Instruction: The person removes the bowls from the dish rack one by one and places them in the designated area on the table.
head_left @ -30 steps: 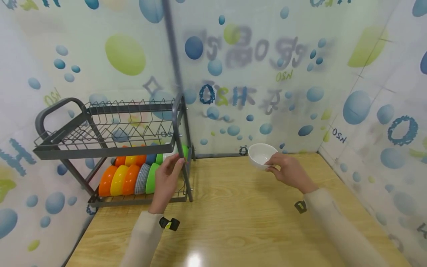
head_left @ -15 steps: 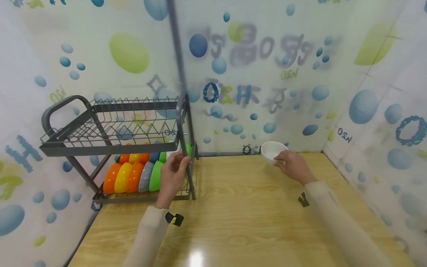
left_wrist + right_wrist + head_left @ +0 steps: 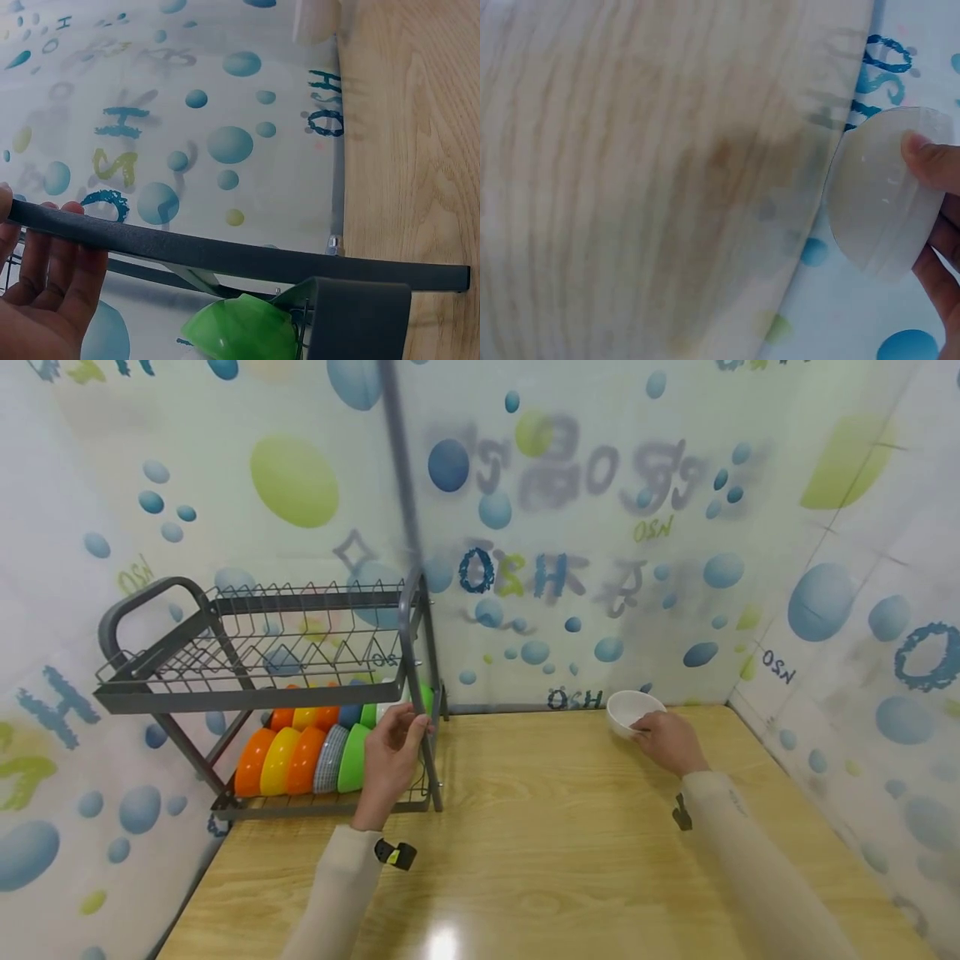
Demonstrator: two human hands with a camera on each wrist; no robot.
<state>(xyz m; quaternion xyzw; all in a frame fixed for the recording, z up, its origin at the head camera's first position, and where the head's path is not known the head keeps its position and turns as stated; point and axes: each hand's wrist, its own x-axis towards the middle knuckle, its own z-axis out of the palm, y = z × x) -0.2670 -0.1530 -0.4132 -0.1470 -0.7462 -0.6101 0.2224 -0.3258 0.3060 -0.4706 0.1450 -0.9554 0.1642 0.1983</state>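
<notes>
A white bowl (image 3: 627, 713) is pinched at its rim by my right hand (image 3: 670, 742), near the back of the table on the right. In the right wrist view the bowl (image 3: 885, 191) shows its outer side, with the thumb on it and the other fingers behind. My left hand (image 3: 390, 756) grips the right front post of a dark grey two-tier dish rack (image 3: 247, 700). Its fingers (image 3: 64, 270) curl round that bar (image 3: 225, 251) in the left wrist view. Close by that hand, a green bowl (image 3: 351, 762) stands on edge in the lower tier.
Orange, yellow, checked and other bowls (image 3: 303, 760) stand in two rows on the lower tier. The upper tier (image 3: 247, 647) is bare wire. A patterned curtain wall (image 3: 570, 527) closes off the back and sides of the wooden table (image 3: 540, 843).
My right hand has moved right with the white bowl, then slightly down toward the table's back edge. My left hand stays on the rack post. The head view has shifted a little.
</notes>
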